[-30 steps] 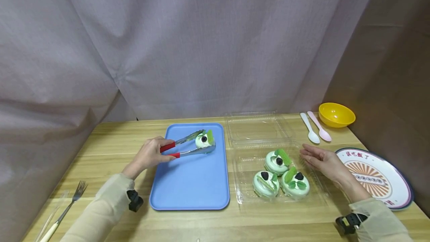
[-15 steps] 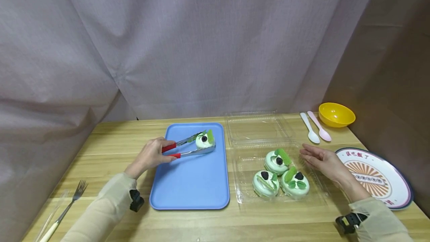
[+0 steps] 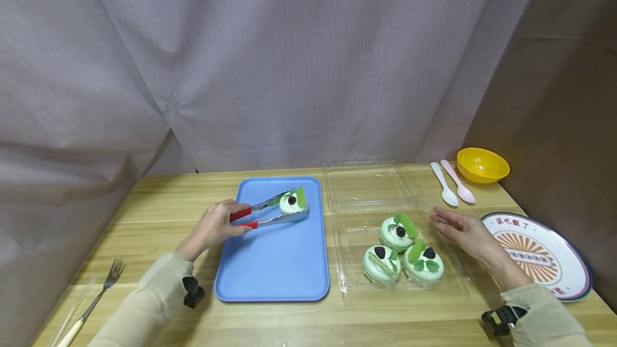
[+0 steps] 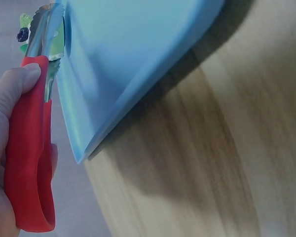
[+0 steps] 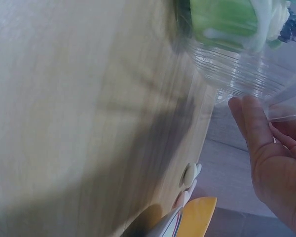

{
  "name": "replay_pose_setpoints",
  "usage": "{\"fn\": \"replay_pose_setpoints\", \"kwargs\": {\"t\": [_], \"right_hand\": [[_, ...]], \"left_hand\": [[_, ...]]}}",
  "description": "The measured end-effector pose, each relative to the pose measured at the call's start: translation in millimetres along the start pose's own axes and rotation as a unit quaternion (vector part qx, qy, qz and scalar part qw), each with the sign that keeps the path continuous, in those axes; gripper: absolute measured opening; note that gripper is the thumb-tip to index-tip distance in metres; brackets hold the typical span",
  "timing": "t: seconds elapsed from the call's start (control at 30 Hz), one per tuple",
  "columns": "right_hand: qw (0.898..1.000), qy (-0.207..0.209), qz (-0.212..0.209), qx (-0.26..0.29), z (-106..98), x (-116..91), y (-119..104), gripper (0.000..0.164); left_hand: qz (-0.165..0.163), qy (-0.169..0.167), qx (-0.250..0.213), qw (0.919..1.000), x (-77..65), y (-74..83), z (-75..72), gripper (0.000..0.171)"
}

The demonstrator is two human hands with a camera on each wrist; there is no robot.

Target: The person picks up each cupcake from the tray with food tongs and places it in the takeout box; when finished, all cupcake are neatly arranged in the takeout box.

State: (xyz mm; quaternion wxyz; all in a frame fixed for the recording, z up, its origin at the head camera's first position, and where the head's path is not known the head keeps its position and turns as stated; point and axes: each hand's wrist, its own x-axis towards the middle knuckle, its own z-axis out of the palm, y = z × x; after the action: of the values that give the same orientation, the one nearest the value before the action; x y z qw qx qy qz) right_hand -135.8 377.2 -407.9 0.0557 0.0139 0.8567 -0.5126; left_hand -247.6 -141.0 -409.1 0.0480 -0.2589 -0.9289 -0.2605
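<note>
My left hand (image 3: 212, 227) grips the red handles of metal tongs (image 4: 32, 143), thumb on one handle. Their scalloped tips lie on both sides of a pale green cake (image 3: 289, 209) with a dark berry and green leaf pieces. This cake is over the far right part of a blue tray (image 3: 275, 266). My right hand (image 3: 465, 233) has its fingers extended at the right rim of a clear plastic container (image 5: 232, 71). Inside that container sit three similar cakes: one farther back (image 3: 392, 237), one front left (image 3: 375, 268) and one front right (image 3: 418, 273).
The container's clear lid (image 3: 368, 183) lies folded back behind it. A white spoon (image 3: 444, 185), a pink spoon (image 3: 459, 182) and a yellow bowl (image 3: 482, 166) are back right. A printed plate (image 3: 566, 250) lies beyond my right wrist. A fork (image 3: 98, 300) rests at the left.
My left hand, the tongs and the cake between their tips have shifted very slightly toward the left and nearer. My right hand stays in place at the container's rim.
</note>
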Motion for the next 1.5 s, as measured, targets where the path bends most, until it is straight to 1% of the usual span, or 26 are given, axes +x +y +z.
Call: {"fn": "replay_pose_setpoints", "kwargs": {"t": [0.17,0.2,0.3,0.33,0.43,0.53,0.67,0.73,0.83,1.03,1.2,1.27,1.5], "right_hand": [[1.0,-0.001,-0.001,0.004,1,0,1,0.052],[1.0,-0.001,0.0,0.003,1,0,1,0.052],[1.0,-0.003,0.0,0.003,0,0,1,0.052],[1.0,-0.003,0.003,0.001,0,0,0,0.052],[1.0,-0.004,0.007,0.001,-1,0,-1,0.053],[1.0,-0.004,0.013,0.001,-1,0,-1,0.053],[1.0,-0.003,0.005,0.007,-1,0,1,0.053],[1.0,-0.002,0.0,0.011,0,0,2,0.053],[1.0,-0.003,-0.002,0.013,0,0,3,0.053],[1.0,0.0,0.003,0.006,0,1,1,0.053],[1.0,0.0,0.003,0.003,-1,1,0,0.053],[1.0,-0.001,-0.001,0.004,-1,1,0,0.053],[1.0,0.001,-0.009,-0.003,0,1,2,0.052]], "left_hand": [[-0.008,0.006,-0.015,0.9998,-1.0,3.1,-5.9,0.048],[-0.006,0.008,-0.019,0.9998,-0.8,4.5,-7.7,0.048],[0.013,0.019,-0.018,0.9996,0.9,12.0,-14.4,0.048],[0.02,0.021,-0.017,0.9994,1.5,16.5,-16.7,0.048],[0.058,0.024,-0.016,0.9979,4.4,33.8,-22.4,0.048],[0.099,0.012,-0.019,0.9949,8.5,54.9,-24.0,0.049],[0.148,-0.02,-0.022,0.9885,16.7,78.2,-18.7,0.05],[0.164,-0.037,-0.023,0.9855,21.5,86.6,-14.3,0.05],[0.183,-0.054,-0.013,0.9815,28.9,95.5,-7.8,0.048],[0.208,-0.067,0.011,0.9757,40.4,105.0,0.8,0.045],[0.211,-0.081,0.021,0.974,45.0,107.3,5.0,0.044],[0.208,-0.087,0.025,0.9739,46.7,108.5,5.4,0.043],[0.215,-0.106,0.04,0.97,55.6,115.5,2.5,0.041]]}}
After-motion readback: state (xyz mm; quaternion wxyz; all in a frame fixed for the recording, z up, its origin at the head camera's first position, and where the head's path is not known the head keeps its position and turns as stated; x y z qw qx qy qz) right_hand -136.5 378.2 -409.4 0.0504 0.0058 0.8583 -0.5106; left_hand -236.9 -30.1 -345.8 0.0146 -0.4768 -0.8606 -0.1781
